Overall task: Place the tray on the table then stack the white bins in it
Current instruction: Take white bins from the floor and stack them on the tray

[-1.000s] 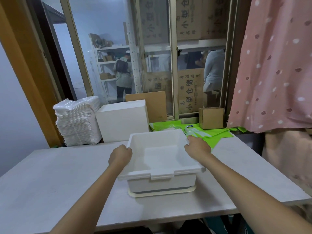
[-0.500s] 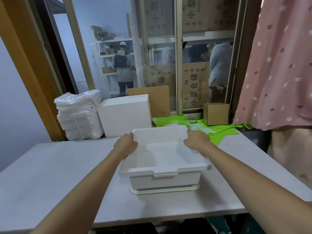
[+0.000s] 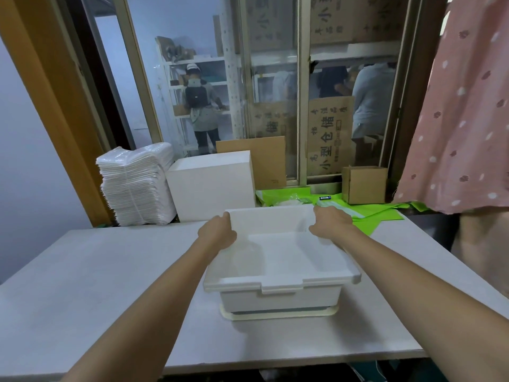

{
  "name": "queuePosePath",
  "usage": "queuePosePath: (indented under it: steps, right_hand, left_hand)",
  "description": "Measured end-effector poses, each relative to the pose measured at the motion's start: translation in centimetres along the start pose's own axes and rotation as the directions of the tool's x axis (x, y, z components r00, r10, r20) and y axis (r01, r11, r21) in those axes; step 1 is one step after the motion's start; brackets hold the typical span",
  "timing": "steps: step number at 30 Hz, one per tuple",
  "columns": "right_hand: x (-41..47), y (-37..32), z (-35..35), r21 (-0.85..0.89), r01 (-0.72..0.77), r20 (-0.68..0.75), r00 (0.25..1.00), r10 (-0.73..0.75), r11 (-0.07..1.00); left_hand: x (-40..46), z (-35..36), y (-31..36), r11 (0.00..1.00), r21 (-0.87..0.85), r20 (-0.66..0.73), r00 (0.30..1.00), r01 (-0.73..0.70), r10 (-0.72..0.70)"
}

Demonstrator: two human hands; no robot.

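Observation:
A white bin (image 3: pixel 281 282) with a wide flat rim stands in a cream tray (image 3: pixel 278 315) on the pale table (image 3: pixel 96 285). Only the tray's front lip shows under the bin. My left hand (image 3: pixel 219 232) grips the bin's left rim near its far corner. My right hand (image 3: pixel 330 223) grips the right rim near the far right corner. The bin is empty inside. Whether another bin is nested under it I cannot tell.
Behind the table on the left sits a tall stack of white plastic-wrapped sheets (image 3: pixel 137 186), then a white foam box (image 3: pixel 212 186). Green sheets (image 3: pixel 369 213) and a small cardboard box (image 3: pixel 363 184) lie at the back right. A pink curtain (image 3: pixel 462 106) hangs at right.
Both hands slid along the bin's rims toward its far corners. The camera view tilted slightly; the bin stays seated in the tray.

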State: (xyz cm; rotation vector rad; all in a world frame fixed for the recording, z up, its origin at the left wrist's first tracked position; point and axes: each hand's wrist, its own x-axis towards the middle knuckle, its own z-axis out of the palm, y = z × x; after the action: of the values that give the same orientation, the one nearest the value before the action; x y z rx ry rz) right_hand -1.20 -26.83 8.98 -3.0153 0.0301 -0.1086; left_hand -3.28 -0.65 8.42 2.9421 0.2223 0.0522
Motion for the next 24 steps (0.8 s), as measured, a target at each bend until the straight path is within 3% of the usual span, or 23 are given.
queuePosePath:
  steps: [5, 12, 15, 19, 24]
  right_hand:
    - [1.8, -0.9, -0.1, -0.001, 0.013, 0.077, 0.997, -0.013, 1.000]
    - [3.8, -0.6, 1.3, 0.100, 0.021, 0.084, 0.996, -0.029, 0.995]
    - [4.0, -0.5, 1.7, 0.113, 0.013, 0.050, 0.999, -0.018, 0.994]
    - [3.8, -0.6, 1.6, 0.103, 0.001, 0.045, 0.999, -0.006, 0.995]
    - [1.5, -0.6, 0.1, 0.039, -0.012, 0.028, 1.000, 0.011, 0.999]
  left_hand:
    - [1.6, 0.4, -0.1, 0.995, -0.094, 0.119, 0.993, 0.017, -0.006]
    - [3.2, 0.1, -0.3, 0.965, -0.249, 0.165, 0.985, 0.083, -0.042]
    - [3.4, 0.8, -0.5, 0.935, -0.341, 0.119, 0.991, 0.101, -0.064]
    - [3.2, 1.1, -0.4, 0.941, -0.322, 0.090, 0.993, 0.105, -0.080]
    - [1.4, 0.0, -0.4, 0.975, -0.211, -0.162, 0.981, 0.071, -0.107]
